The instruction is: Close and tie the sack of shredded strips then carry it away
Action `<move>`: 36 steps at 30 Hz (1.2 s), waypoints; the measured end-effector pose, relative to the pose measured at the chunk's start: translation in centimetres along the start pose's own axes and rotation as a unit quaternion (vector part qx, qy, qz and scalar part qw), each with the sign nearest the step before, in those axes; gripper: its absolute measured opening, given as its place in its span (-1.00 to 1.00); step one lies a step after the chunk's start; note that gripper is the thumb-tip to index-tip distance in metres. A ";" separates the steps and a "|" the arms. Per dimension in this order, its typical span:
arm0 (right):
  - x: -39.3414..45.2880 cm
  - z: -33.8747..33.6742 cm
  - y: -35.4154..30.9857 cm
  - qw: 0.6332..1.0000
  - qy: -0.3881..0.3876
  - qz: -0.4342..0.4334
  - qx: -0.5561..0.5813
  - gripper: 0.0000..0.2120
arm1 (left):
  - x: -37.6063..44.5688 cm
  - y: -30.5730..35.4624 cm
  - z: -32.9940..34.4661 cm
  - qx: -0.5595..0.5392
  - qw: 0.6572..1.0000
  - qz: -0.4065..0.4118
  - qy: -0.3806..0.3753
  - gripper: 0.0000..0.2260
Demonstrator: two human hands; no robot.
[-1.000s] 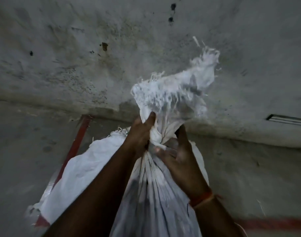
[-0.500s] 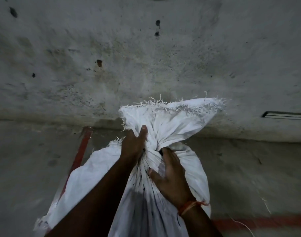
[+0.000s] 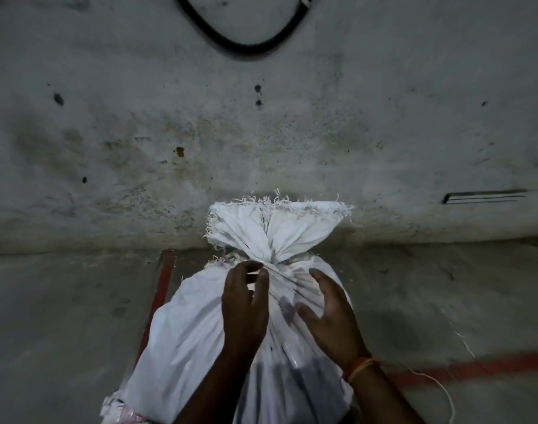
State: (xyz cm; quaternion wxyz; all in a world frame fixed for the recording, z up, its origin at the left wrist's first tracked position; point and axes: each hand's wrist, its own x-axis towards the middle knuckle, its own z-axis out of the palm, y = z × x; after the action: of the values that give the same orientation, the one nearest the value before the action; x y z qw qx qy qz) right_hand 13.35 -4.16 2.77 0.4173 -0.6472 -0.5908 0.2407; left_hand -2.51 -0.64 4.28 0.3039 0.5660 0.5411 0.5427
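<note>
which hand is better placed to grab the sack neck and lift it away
Left, likely: the left hand curls thumb and finger right at the sack neck, while the right hand is open, fingers spread, lower beside it, gripping nothing.

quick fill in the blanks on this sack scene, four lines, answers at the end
1. The sack is ____ in colour.
2. The left hand pinches at its gathered neck, while the right hand, fingers spread, holds ____.
3. The hose looping on the wall is ____.
4. The painted line on the floor is ____.

Missing words: white; nothing; black; red.
</note>
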 end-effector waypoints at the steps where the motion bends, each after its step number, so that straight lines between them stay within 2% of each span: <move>1: -0.6 -0.9 0.0 1.000 0.002 -0.001 0.000 -0.33 | -0.9 0.7 0.4 -0.006 1.000 0.002 -0.030 -0.91; 6: -2.4 -5.9 1.3 1.000 0.019 0.012 0.011 -0.56 | -4.3 3.0 4.8 -0.009 0.984 0.035 -0.175 -0.90; 12: -2.9 -11.2 5.8 0.998 0.032 0.051 0.023 -0.71 | -7.4 2.5 12.8 -0.018 0.961 0.030 -0.273 -0.88; 19: -3.4 -14.3 17.5 0.989 0.073 0.128 0.023 -0.72 | -10.0 -2.2 24.4 -0.057 0.937 -0.027 -0.343 -0.89; 24: -5.1 -14.4 27.3 0.969 0.096 0.224 0.035 -0.71 | -12.7 -7.7 30.9 -0.052 0.905 -0.088 -0.413 -0.89; 29: -8.3 -13.9 35.6 0.951 0.114 0.285 0.022 -0.72 | -15.9 -13.7 35.4 -0.017 0.855 -0.139 -0.500 -0.88; 36: -12.4 -10.6 44.5 0.911 0.113 0.396 0.020 -0.67 | -20.1 -21.1 38.4 0.032 0.827 -0.201 -0.525 -0.84</move>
State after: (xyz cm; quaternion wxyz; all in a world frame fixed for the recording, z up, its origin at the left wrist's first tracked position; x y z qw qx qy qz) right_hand 44.64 -16.75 -30.50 0.3647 -0.8423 -0.2299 0.3235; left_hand 31.21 -5.38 -29.79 0.6258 0.6538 0.4190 0.0729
